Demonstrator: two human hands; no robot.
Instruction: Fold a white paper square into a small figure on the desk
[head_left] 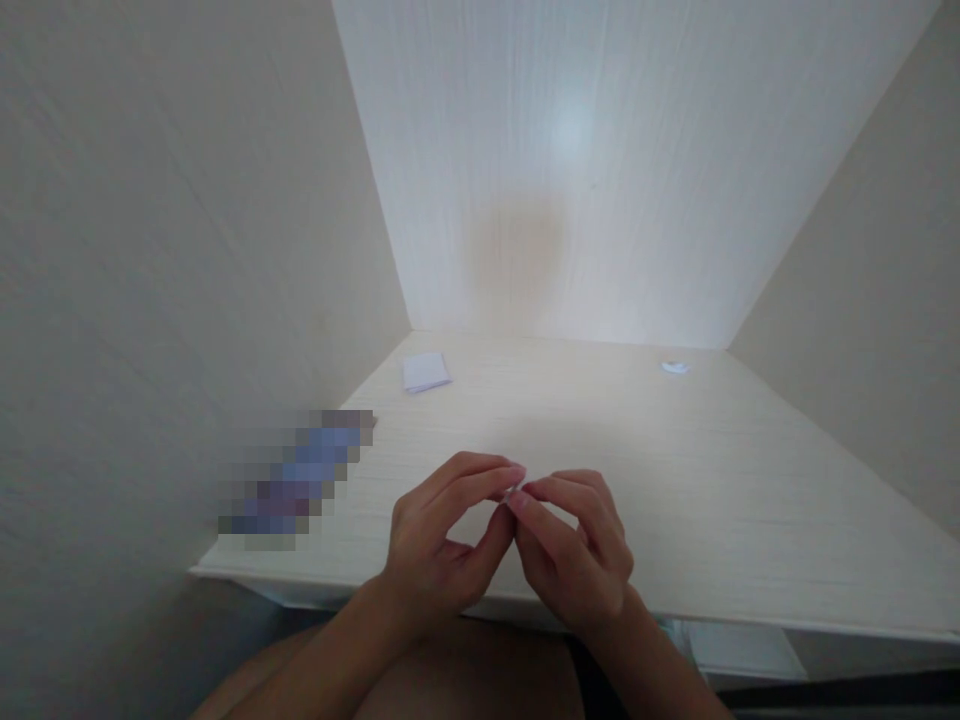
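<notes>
My left hand (454, 530) and my right hand (577, 545) meet above the front edge of the pale desk (712, 500). Between their fingertips is a small whitish piece (511, 493), mostly covered by the fingers and too small to name. The thumb and fingers of my left hand pinch it from the left. From the right, the fingers of my right hand close on it, touching the left fingertips.
A folded white paper (425, 372) lies at the back left of the desk. A small white item (675, 367) rests at the back right. At the left edge is a blurred bluish object (307, 480). Walls enclose the desk on three sides.
</notes>
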